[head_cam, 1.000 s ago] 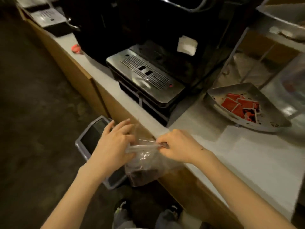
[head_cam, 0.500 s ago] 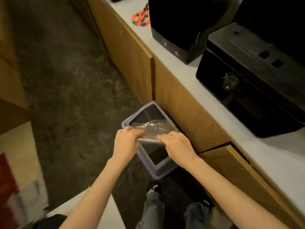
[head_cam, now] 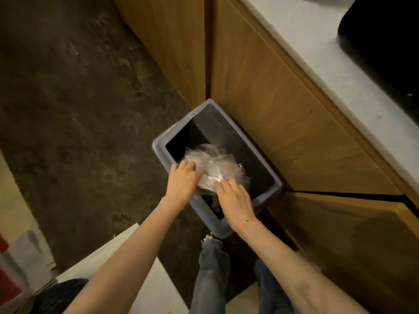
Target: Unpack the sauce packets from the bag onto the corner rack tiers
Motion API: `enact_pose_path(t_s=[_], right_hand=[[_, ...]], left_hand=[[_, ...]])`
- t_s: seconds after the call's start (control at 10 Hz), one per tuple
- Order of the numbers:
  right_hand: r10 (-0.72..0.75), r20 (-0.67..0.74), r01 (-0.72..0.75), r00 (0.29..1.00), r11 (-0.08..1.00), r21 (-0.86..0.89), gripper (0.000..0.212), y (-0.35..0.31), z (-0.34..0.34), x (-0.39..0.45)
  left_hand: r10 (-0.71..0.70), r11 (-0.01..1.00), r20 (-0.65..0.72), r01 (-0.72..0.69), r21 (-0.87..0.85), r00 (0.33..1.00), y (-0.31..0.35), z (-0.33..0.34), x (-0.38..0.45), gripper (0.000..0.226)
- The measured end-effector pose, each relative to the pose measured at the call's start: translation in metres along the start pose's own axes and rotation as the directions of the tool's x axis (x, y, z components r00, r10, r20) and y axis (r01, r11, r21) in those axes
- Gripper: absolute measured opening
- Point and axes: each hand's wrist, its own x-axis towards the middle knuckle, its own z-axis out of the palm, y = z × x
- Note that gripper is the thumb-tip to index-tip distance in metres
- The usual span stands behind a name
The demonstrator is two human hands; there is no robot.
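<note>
Bag (head_cam: pixel 210 168) over the bin (head_cam: pixel 158 143), which stands on the floor (head_cam: pixel 68 109) against the cabinet (head_cam: pixel 283 109)

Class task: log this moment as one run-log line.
stage: discarding | left hand: on crumpled clear plastic bag | right hand: on bag | bag: over grey rectangular waste bin

Crumpled bag over the bin

My left hand (head_cam: pixel 181 184) and right hand (head_cam: pixel 235 200) press the clear plastic bag (head_cam: pixel 213 166) above the grey bin (head_cam: pixel 161 146), which stands on the dark floor (head_cam: pixel 79 109) against the wooden cabinets (head_cam: pixel 283 109).
</note>
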Motion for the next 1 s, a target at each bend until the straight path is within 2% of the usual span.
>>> enact_pose_path(t_s=[0.1,0.2,0.3,0.4,0.5,0.6,0.7,0.8,0.9,1.0], right_hand=[[0.003,0.109,-0.014,0.994,0.995,0.098,0.031,-0.002,0.012,0.008],[0.003,0.223,-0.044,0.975,0.983,0.177,0.032,-0.005,0.026,0.016],[0.063,0.34,-0.17,0.938,0.94,0.295,0.032,-0.007,0.036,0.025],[0.124,0.497,-0.357,0.859,0.84,0.407,0.018,-0.003,0.045,0.038],[0.13,0.601,-0.484,0.789,0.734,0.476,0.014,-0.002,0.049,0.044],[0.113,0.659,-0.56,0.744,0.642,0.523,0.04,-0.003,0.039,0.043],[0.091,0.663,-0.543,0.743,0.661,0.517,0.045,0.0,0.021,0.04],[0.071,0.613,-0.481,0.787,0.692,0.538,0.044,0.003,0.0,0.031],[0.08,0.507,-0.37,0.859,0.78,0.505,0.042,0.004,-0.027,0.017],[0.094,0.307,-0.202,0.947,0.918,0.342,0.04,0.007,-0.052,0.0]], left_hand=[[0.009,0.998,0.118,-0.016,0.056,0.993,-0.001,0.009,0.013,0.026],[-0.015,0.99,0.272,-0.025,0.142,0.962,-0.001,0.013,0.028,0.026],[-0.026,0.984,0.318,-0.031,0.173,0.948,0.006,0.01,0.033,0.036],[0.041,0.993,0.195,-0.061,0.096,0.98,0.015,0.009,0.027,0.042],[0.047,0.993,0.205,-0.068,0.095,0.978,0.018,0.013,0.017,0.035],[0.016,0.986,0.34,-0.072,0.153,0.94,0.016,0.022,0.006,0.041],[0.038,0.98,0.397,-0.111,0.162,0.917,0.013,0.028,-0.003,0.041],[0.033,0.996,0.332,-0.058,0.065,0.943,0.018,0.016,-0.007,0.043],[0.03,0.999,0.261,-0.022,-0.033,0.965,0.026,-0.012,-0.01,0.044],[0.06,0.993,0.174,-0.041,-0.114,0.983,0.036,-0.04,-0.013,0.041]])
